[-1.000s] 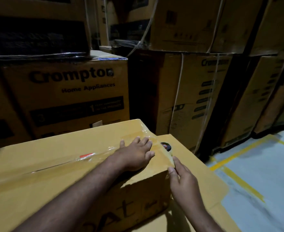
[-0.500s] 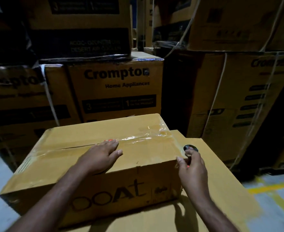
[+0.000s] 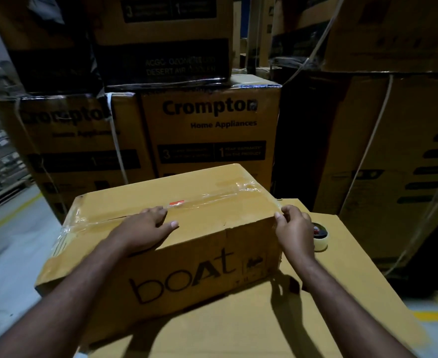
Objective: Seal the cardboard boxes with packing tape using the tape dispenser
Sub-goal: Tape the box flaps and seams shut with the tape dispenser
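A brown "boAt" cardboard box (image 3: 186, 270) lies on a larger flat box (image 3: 238, 329). Clear tape (image 3: 212, 200) runs along its top seam and down the left end. My left hand (image 3: 148, 226) rests palm down on the box top near the seam, fingers relaxed. My right hand (image 3: 294, 226) grips the box's top right corner, thumb on the front edge and fingers over the end. The tape roll (image 3: 319, 235) with its dark core sits on the lower box just right of my right hand, apart from it.
Tall stacks of "Cromptom Home Appliances" boxes (image 3: 210, 135) stand right behind, and strapped boxes (image 3: 383, 177) stand to the right. Grey floor with yellow lines (image 3: 434, 316) shows at the lower right and at the left (image 3: 8, 228).
My right hand has let go of the tape roll, which now sits on the lower box, and taken hold of the box corner. My left hand stays on the box top.
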`<state>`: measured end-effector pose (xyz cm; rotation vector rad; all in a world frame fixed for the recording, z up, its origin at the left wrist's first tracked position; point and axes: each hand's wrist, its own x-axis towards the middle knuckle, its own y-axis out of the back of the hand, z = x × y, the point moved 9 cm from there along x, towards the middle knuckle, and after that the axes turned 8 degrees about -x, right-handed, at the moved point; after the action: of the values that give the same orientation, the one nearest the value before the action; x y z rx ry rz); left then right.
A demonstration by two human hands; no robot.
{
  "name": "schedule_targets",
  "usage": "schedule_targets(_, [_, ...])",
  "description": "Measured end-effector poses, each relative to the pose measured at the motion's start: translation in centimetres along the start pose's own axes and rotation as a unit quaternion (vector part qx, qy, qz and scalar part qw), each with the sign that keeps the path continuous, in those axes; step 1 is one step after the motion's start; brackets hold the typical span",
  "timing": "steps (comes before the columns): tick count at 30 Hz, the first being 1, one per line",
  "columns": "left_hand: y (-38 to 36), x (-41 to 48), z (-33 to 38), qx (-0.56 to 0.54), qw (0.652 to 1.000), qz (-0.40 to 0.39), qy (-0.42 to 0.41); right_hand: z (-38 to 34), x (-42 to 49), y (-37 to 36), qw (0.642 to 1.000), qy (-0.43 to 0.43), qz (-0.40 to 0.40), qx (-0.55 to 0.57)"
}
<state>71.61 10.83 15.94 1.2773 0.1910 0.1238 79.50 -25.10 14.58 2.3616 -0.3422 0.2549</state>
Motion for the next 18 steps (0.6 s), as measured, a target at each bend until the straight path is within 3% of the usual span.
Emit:
schedule_targets(8, [0.7,-1.5,1.0,0.044,0.998,-0.001,0.036,-3.3,1.3,-3.9,0.991,0.022,-0.123,-0.041])
schedule_targets(11, [0.7,-1.8,1.3,0.04,0.999,0.004,0.035,-8.0,-2.9,-4.9,0.978,0.121,-0.132,-0.111])
schedule_targets(14, [1.1,-1.7,1.3,0.046,0.998,0.009,0.036,-13.0,-8.7,-8.6,0.921,0.282,-0.218,-0.159])
schedule_targets(15, [1.2,-1.6,1.1,0.035,0.999,0.009,0.032,-13.5,-9.6,-9.7,0.911,0.298,-0.234,-0.165])
schedule_targets(18, [1.8,-2.1,-1.0,-0.027,0.999,0.006,0.02,-13.7,-8.3,-9.6,0.936,0.278,-0.194,-0.099])
